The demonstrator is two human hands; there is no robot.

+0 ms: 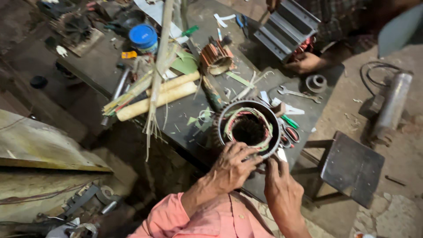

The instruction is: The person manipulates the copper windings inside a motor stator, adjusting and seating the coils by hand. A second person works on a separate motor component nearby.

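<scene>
Left to right, one dark tabletop (185, 119), cluttered.

- Blue-lidded tin (143, 36), far left of the tabletop; below it two pale wooden rods (158, 94) lying side by side under a bundle of split cane strips (155, 75).
- Small copper-wound rotor (216, 58), upright, centre back.
- Motor stator (249, 128): a ring-shaped steel core at the near edge of the tabletop, open end up. Dark bore, with looped coils and pale green insulating strips lying round its top rim. Judged heavy and rigid in the core; the windings look soft and easily nicked, so hold is best taken on the outer steel wall, not the coils.
- Left hand (231, 167): grip curled over the stator's near rim, fingers (246, 152) pressing on the winding.
- Right hand (282, 187): just beside the left, fingertips (271, 165) pinched at the same rim, next to a small pale piece (282, 154); whether it holds anything cannot be told.
- Scissors with red handles (291, 134), touching the stator's right side.
- Open-ended spanner (299, 93), further back.
- Another person's hand (304, 62) on a finned motor casing (288, 28), far right.
- Dark metal stool (350, 167) on the floor.
</scene>
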